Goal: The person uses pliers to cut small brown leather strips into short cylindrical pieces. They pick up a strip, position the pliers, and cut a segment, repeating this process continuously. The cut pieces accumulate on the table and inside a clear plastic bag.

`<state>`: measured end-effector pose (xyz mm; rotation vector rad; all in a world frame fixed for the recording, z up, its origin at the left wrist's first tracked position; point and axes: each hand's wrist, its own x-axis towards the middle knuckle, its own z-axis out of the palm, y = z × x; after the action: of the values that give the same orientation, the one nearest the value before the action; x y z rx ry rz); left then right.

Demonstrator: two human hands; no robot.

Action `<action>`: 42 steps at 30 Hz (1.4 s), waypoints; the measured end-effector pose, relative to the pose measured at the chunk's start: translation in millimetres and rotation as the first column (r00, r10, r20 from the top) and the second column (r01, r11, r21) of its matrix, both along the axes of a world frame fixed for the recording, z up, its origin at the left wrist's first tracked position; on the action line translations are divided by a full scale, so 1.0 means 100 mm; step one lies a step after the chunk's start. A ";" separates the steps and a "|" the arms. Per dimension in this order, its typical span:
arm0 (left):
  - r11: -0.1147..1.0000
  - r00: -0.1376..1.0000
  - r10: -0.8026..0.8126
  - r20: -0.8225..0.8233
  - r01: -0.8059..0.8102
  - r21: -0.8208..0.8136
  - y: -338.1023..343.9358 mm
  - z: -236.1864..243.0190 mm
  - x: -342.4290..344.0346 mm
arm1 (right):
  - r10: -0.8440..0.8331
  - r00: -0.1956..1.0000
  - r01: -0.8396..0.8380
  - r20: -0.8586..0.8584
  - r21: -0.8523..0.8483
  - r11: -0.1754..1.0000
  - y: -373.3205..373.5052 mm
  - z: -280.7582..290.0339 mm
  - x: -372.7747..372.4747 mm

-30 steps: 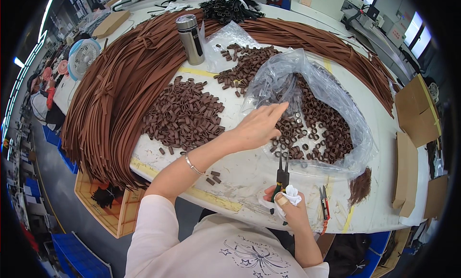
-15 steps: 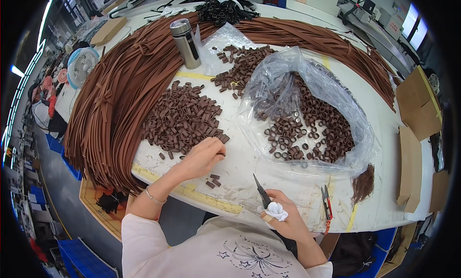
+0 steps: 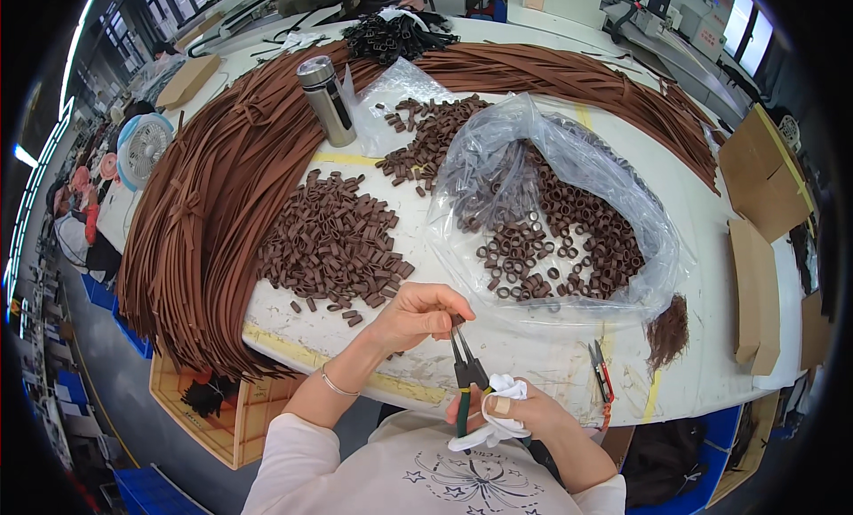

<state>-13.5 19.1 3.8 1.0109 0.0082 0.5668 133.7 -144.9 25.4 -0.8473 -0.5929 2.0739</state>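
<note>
Near the front of the table, my left hand [image 3: 414, 317] pinches a small brown loop [image 3: 457, 320] at the tips of the long-nose pliers [image 3: 464, 373]. My right hand [image 3: 524, 407] grips the green-and-yellow handles, with a white cloth [image 3: 503, 387] bunched in it and a bandage on the thumb. Beyond my left hand lies a pile of flat brown loops [image 3: 324, 235], with another pile [image 3: 418, 146] farther back. A clear plastic bag [image 3: 644, 213] on the right holds many rounder brown rings [image 3: 586, 244]. Red-handled snips [image 3: 601, 379] lie right of my right hand.
Long brown strips [image 3: 195, 222] arch round the white table [image 3: 293, 324]. A steel flask [image 3: 329, 106], black straps [image 3: 395, 35], a fan [image 3: 145, 151] and cardboard boxes [image 3: 760, 173] stand or lie around. Wooden crates [image 3: 200, 408] and blue bins [image 3: 729, 426] sit below. A co-worker [image 3: 80, 222] is far left.
My left hand went from over the bag to the flat-loop pile, then moved right to the plier tips with a loop. My right hand turned the pliers upright beneath it.
</note>
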 end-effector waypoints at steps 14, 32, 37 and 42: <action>0.871 0.956 -0.086 0.282 0.210 -0.444 -0.50 -0.11 0.27 | 0.006 0.954 0.009 -0.301 0.050 0.999 0.04 -0.22 -0.06; 0.958 0.960 0.277 -0.044 -0.280 -0.068 -0.46 -0.09 0.21 | -0.412 0.724 0.085 0.554 0.520 0.850 0.14 -0.22 0.00; 0.986 0.986 0.167 -0.030 -0.167 -0.013 -0.45 -0.13 0.24 | -0.323 0.828 0.189 0.458 0.314 0.930 0.07 -0.20 0.00; 0.990 0.992 0.128 -0.010 -0.127 0.068 -0.41 -0.13 0.32 | -0.422 0.787 0.164 0.450 0.507 0.846 0.08 -0.33 0.02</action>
<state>18.5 -21.5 -9.5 1.0856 0.0678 0.6802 135.2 -136.8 -8.0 -1.1743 -1.1126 1.3013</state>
